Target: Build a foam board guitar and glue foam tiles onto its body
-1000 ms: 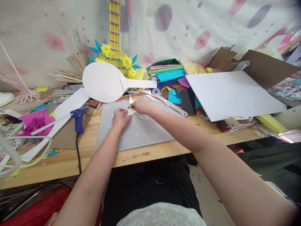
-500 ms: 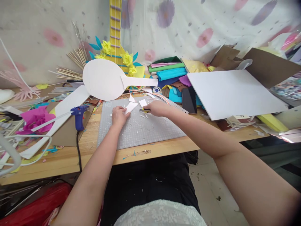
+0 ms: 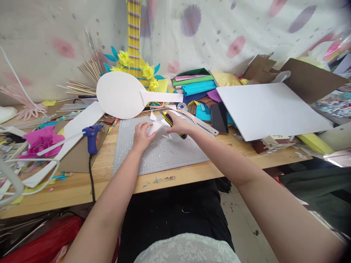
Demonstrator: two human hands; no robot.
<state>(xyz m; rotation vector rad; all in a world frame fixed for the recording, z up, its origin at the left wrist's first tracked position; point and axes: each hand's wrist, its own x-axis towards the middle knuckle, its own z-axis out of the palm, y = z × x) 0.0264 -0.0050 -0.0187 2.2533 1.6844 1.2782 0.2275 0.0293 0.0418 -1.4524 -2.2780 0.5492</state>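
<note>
My left hand (image 3: 142, 136) grips a small white foam board piece (image 3: 154, 128), tilted above the grey cutting mat (image 3: 175, 157). Close to its right is my right hand (image 3: 178, 123), closed around a yellow and black utility knife (image 3: 168, 118). The knife points up and to the left, its lower end showing below the palm. White scraps (image 3: 166, 137) lie on the mat under the hands. Behind them rests a white paddle-shaped cutout (image 3: 120, 95) with a narrow neck.
A blue glue gun (image 3: 92, 138) stands left of the mat, its cord hanging over the table edge. To the right are a metal ruler (image 3: 207, 127), a dark phone (image 3: 219, 117) and a large white board (image 3: 274, 109). Coloured paper rolls (image 3: 199, 87) lie behind.
My right hand has turned the utility knife from lying low to pointing up and left. My left hand has lifted and tilted the white piece and moved slightly right.
</note>
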